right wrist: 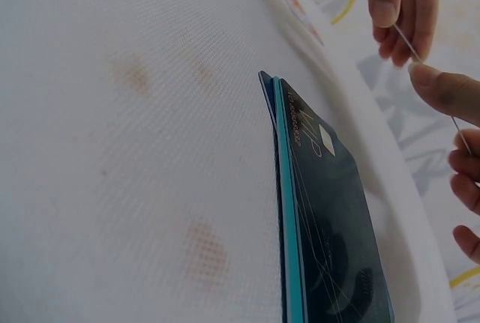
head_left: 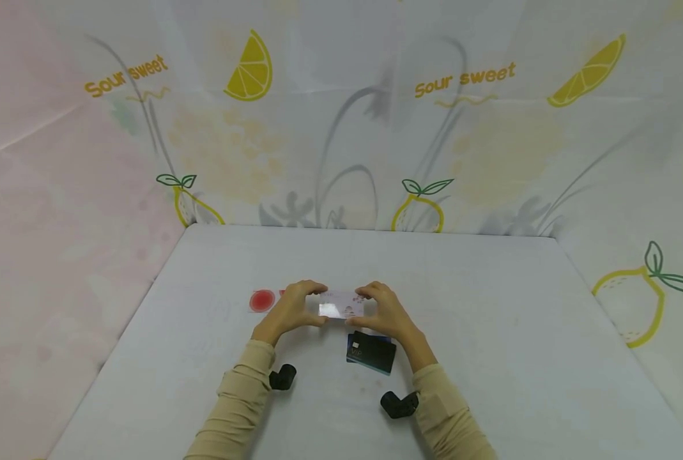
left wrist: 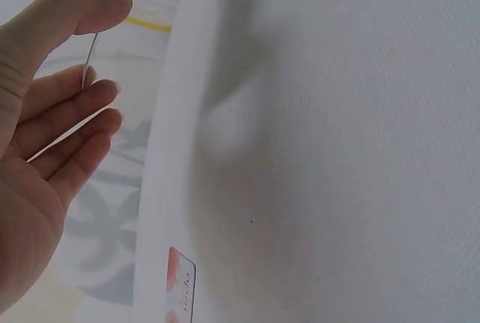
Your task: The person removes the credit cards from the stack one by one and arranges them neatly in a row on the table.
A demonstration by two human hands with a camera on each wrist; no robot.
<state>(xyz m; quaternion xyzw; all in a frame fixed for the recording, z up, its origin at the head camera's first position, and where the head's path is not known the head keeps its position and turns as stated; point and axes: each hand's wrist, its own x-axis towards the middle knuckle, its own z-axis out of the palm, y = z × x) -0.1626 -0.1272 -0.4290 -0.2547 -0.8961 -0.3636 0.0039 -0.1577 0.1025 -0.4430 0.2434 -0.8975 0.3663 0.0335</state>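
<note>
Between both hands is a pale, glossy card (head_left: 340, 304) with a small pinkish print, raised over the white table. My left hand (head_left: 291, 311) pinches its left end between thumb and fingers, and my right hand (head_left: 388, 313) pinches the right end. Seen edge-on, the card (left wrist: 93, 49) is only a thin line in the left wrist view. Just in front of the right hand lies a small pile of cards (head_left: 372, 353), a black one marked VIP on top. Teal and dark blue edges show beneath that black card (right wrist: 330, 210) in the right wrist view.
A flat card with a red disc (head_left: 262, 301) lies left of the left hand, partly covered by it; its printed end (left wrist: 180, 285) shows in the left wrist view. Behind the white table (head_left: 491, 306) hangs a lemon-patterned cloth (head_left: 329, 128).
</note>
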